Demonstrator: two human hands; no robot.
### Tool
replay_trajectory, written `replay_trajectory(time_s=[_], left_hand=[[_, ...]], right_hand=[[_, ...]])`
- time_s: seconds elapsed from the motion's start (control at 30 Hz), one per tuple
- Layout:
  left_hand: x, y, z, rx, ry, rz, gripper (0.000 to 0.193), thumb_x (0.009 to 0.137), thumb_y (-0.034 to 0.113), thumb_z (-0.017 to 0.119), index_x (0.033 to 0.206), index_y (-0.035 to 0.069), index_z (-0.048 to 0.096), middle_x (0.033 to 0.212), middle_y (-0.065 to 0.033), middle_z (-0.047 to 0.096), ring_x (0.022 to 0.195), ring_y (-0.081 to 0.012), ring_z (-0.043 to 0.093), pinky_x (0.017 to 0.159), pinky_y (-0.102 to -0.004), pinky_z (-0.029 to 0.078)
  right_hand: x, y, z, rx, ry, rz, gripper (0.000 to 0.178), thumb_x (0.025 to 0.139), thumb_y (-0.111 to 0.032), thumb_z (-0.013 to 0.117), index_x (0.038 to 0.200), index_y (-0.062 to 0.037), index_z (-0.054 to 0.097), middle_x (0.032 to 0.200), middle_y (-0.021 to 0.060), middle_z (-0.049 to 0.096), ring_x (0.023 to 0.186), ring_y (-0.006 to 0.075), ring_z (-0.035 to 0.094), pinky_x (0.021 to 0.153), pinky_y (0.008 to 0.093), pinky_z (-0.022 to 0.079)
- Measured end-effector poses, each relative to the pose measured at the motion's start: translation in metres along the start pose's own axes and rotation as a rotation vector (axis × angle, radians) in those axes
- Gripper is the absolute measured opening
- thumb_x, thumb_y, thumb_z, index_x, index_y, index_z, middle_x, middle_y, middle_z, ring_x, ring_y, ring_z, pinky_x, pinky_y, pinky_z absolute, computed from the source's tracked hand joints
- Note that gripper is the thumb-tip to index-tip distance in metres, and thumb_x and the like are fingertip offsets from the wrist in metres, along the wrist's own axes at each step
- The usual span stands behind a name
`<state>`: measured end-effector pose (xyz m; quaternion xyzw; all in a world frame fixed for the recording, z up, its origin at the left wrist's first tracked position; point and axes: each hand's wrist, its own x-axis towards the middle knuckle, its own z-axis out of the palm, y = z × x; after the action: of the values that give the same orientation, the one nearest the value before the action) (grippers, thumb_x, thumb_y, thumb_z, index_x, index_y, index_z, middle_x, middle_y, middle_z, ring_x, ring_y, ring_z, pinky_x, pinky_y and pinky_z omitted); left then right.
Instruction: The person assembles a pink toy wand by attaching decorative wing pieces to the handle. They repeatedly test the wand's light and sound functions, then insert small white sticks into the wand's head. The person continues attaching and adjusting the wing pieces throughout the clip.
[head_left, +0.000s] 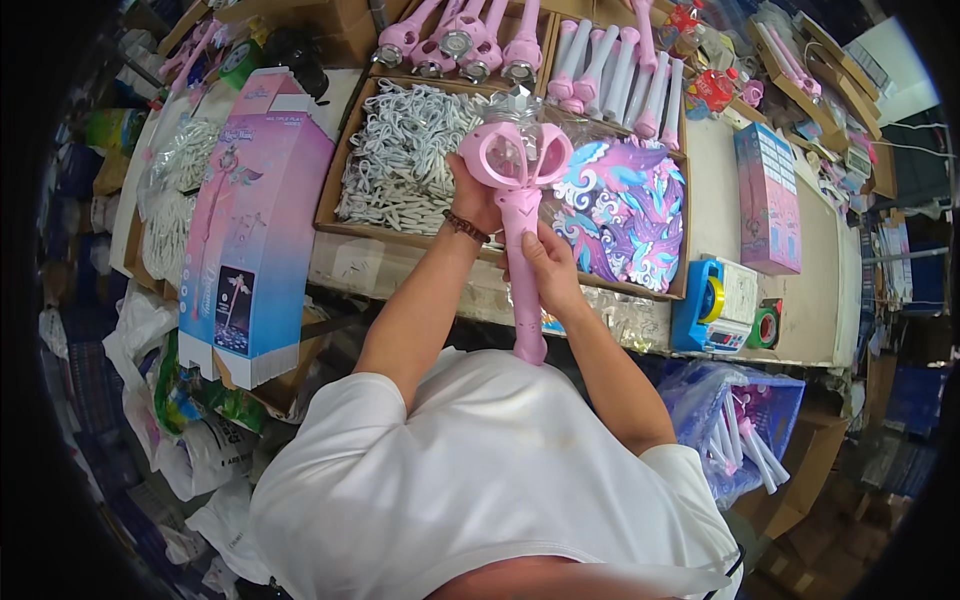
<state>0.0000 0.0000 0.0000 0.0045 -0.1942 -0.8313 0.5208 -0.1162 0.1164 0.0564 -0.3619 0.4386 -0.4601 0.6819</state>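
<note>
A pink toy wand (520, 225) stands almost upright before my chest, its openwork round head at the top and a clear crystal-like tip above. Cupped against the left side of the head is my left hand (474, 195), its fingers partly hidden behind the wand. My right hand (550, 265) wraps round the handle below, thumb in front. Behind the wand, a divided cardboard box (400, 237) holds coiled white cords (400, 150) on the left and purple-blue wing-shaped pieces (630, 215) on the right.
Pink wand heads (470, 45) and pale wand tubes (620, 80) lie at the back. A tall printed carton (255, 230) stands left, another carton (768, 200) right. Near the table's right front sit a blue tape dispenser (700, 310) and a green tape roll (765, 325). Below is a lined bin (780, 400) with tubes.
</note>
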Motion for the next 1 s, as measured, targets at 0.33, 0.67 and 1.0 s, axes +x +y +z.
replay_trajectory(time_s=[0.33, 0.67, 1.0], left_hand=[[-0.012, 0.016, 0.014, 0.956, -0.033, -0.022, 0.069, 0.085, 0.062, 0.044, 0.131, 0.010, 0.041, 0.123, -0.0098, 0.053, 0.107, -0.0261, 0.056, 0.088, -0.0432, 0.048], [-0.046, 0.014, -0.007, 0.043, 0.172, -0.261, 0.068, 0.089, 0.061, 0.038, 0.132, 0.008, 0.042, 0.127, -0.0132, 0.052, 0.107, -0.0253, 0.056, 0.085, -0.0412, 0.049], [-0.040, 0.030, 0.022, 0.203, 0.023, -0.110, 0.113, 0.057, 0.086, 0.047, 0.140, 0.013, 0.030, 0.139, -0.0113, 0.040, 0.123, -0.0363, 0.043, 0.098, -0.0551, 0.039]], right_hand=[[0.000, -0.001, -0.002, 0.013, 0.024, -0.051, 0.043, 0.092, -0.037, 0.054, 0.119, -0.0033, 0.051, 0.100, 0.0067, 0.061, 0.076, 0.0146, 0.061, 0.062, 0.0278, 0.051], [0.001, 0.002, 0.008, -0.075, -0.016, -0.065, 0.042, 0.093, -0.034, 0.054, 0.122, -0.0041, 0.050, 0.100, 0.0061, 0.061, 0.075, 0.0131, 0.061, 0.062, 0.0270, 0.051], [-0.005, 0.000, 0.016, -0.025, -0.057, -0.029, 0.047, 0.093, -0.039, 0.053, 0.124, -0.0040, 0.049, 0.092, 0.0046, 0.060, 0.074, 0.0126, 0.059, 0.062, 0.0270, 0.050]])
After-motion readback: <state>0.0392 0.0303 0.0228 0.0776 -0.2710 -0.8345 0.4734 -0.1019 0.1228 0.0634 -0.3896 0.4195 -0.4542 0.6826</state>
